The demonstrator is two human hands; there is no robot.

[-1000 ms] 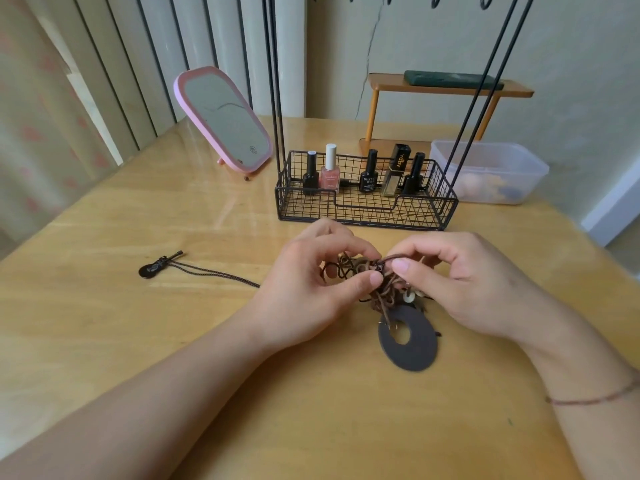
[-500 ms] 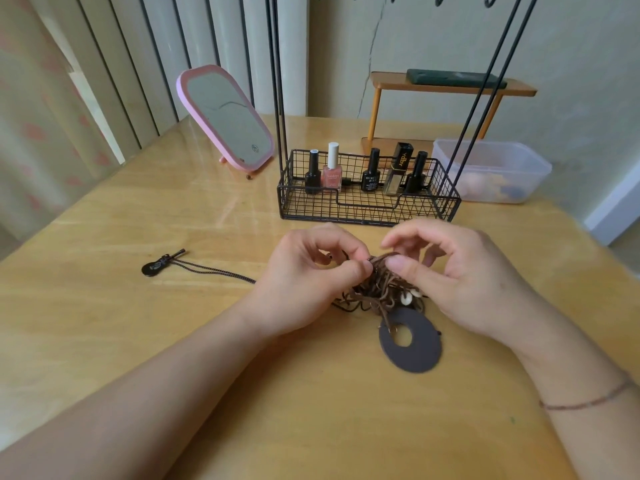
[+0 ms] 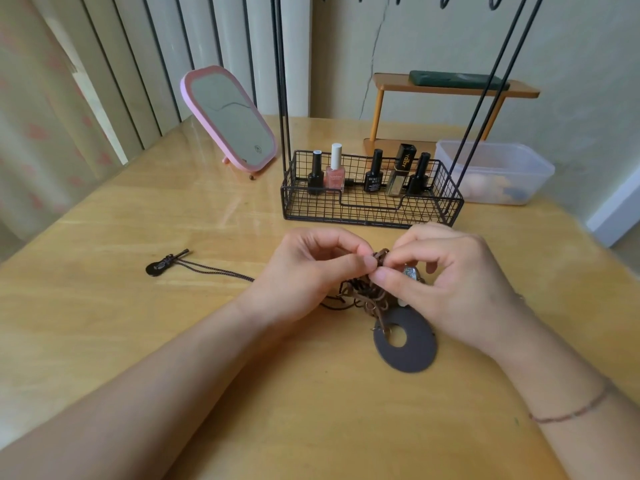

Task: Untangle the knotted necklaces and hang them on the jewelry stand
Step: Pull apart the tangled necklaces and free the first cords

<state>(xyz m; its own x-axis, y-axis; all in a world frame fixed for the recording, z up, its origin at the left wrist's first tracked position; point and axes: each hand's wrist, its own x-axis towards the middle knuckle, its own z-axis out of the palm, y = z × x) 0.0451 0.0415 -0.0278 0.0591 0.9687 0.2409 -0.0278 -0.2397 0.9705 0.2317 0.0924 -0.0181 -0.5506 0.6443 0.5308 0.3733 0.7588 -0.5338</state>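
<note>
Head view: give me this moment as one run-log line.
stage: untangling | left hand: pinching cord knot | right hand: pinching same knot | ring pendant: on table | jewelry stand: nothing visibly hung

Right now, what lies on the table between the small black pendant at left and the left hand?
In the head view, only its dark braided cord crosses bare table from the small black pendant to behind the left hand.
</note>
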